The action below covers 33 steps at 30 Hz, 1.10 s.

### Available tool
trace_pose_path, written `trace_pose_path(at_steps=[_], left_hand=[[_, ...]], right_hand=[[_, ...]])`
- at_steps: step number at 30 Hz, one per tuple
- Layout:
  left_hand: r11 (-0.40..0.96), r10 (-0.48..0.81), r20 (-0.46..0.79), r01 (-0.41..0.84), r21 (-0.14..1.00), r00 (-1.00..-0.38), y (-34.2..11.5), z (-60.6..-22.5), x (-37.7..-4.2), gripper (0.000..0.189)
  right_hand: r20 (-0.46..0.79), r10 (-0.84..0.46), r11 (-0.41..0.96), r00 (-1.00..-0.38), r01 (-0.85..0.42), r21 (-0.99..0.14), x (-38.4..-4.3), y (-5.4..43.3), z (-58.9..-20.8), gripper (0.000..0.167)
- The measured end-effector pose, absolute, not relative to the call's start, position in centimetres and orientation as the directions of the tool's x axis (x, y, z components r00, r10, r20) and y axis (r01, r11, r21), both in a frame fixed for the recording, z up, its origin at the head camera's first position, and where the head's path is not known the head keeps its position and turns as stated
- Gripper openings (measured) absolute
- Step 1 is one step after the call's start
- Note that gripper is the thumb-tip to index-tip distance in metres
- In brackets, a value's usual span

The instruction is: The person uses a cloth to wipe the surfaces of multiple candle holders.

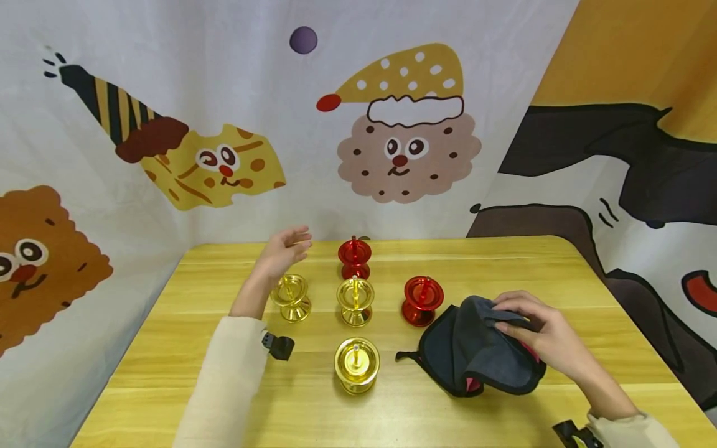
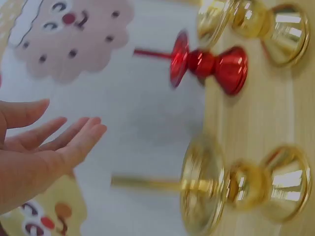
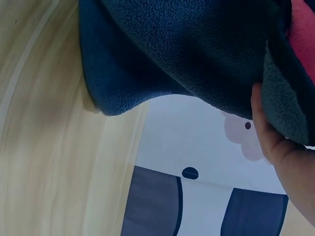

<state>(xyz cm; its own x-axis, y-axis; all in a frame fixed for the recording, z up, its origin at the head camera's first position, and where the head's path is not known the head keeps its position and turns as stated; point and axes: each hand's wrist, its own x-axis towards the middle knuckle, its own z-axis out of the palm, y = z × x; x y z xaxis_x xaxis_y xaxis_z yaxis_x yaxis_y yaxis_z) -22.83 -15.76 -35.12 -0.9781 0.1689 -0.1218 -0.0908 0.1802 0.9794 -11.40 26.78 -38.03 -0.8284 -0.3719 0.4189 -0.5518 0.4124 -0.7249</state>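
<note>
My right hand (image 1: 540,330) pinches a fold of a dark grey fleecy cloth (image 1: 454,348) with black edging, a small loop and pink on its other side. Part of this cloth lies on the table while the pinched part is lifted. In the right wrist view, the cloth's fleecy face (image 3: 187,54) fills the top. My left hand (image 1: 282,249) is raised with its fingers extended, holding nothing, above and behind a gold candle holder (image 1: 292,298). In the left wrist view, that hand (image 2: 49,147) is apart from the spiked holders.
Two more gold candle holders (image 1: 355,302) (image 1: 356,367) stand mid-table, one behind the other. A red candle holder (image 1: 355,256) is at the back, and another red candle holder (image 1: 422,300) stands just left of the cloth. Behind the wooden table (image 1: 224,398) hangs a cartoon-printed curtain (image 1: 313,168).
</note>
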Motion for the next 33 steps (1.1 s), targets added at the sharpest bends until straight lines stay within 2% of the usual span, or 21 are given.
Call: trace_pose_path(at_steps=[6, 17, 26, 33], left_hand=[[0.206, 0.135, -0.142, -0.112, 0.972, -0.981, -19.9, -35.5, -21.9, 0.047], [0.303, 0.119, -0.324, -0.276, 0.912, -0.939, -23.0, -40.1, -20.5, 0.044], [0.199, 0.157, -0.351, -0.319, 0.927, -0.923, -23.2, -42.1, -19.9, 0.039], [0.106, 0.196, -0.36, -0.345, 0.933, -0.912, -23.7, -42.4, -19.5, 0.039]], right_hand=[[0.375, -0.34, 0.434, -0.863, -0.497, -0.751, -11.2, 27.1, -38.2, 0.031], [0.281, -0.299, 0.542, -0.912, -0.405, -0.736, -11.2, 27.9, -38.6, 0.025], [0.185, -0.254, 0.62, -0.949, -0.307, -0.722, -11.2, 28.8, -39.8, 0.019], [0.111, -0.21, 0.777, -0.971, -0.235, -0.585, -11.2, 29.8, -40.2, 0.019]])
